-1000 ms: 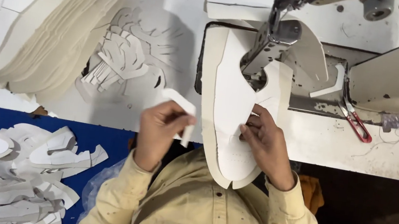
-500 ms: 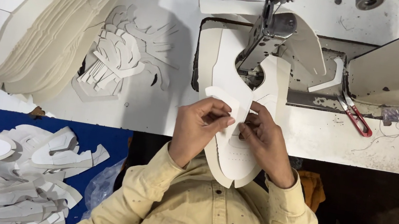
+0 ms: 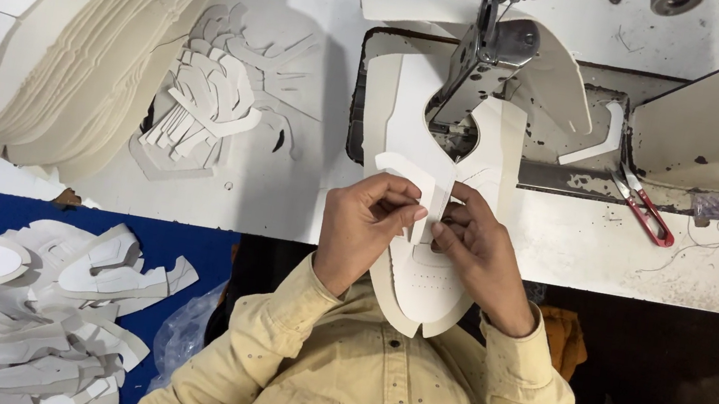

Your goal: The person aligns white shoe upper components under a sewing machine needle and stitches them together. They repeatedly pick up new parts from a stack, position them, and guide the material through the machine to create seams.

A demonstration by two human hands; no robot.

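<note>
A large white shoe-upper piece [image 3: 424, 288] lies on the white table with its far end under the sewing machine's needle head [image 3: 486, 55]. Its near end hangs over the table's front edge. A small white cut strip [image 3: 420, 178] rests on top of it. My left hand [image 3: 362, 236] pinches this strip from the left, and my right hand [image 3: 483, 254] pinches it from the right. The fingertips of both hands almost meet at the middle of the large piece.
A tall fanned stack of cream cut pieces [image 3: 72, 26] fills the table's far left, with small loose cut shapes [image 3: 203, 103] beside it. Red thread snips [image 3: 648, 212] lie right of the needle plate. A heap of white pieces [image 3: 48, 317] lies on a blue surface at lower left.
My left hand carried the small strip from the left onto the large piece. Both hands now pinch it together near the piece's middle.
</note>
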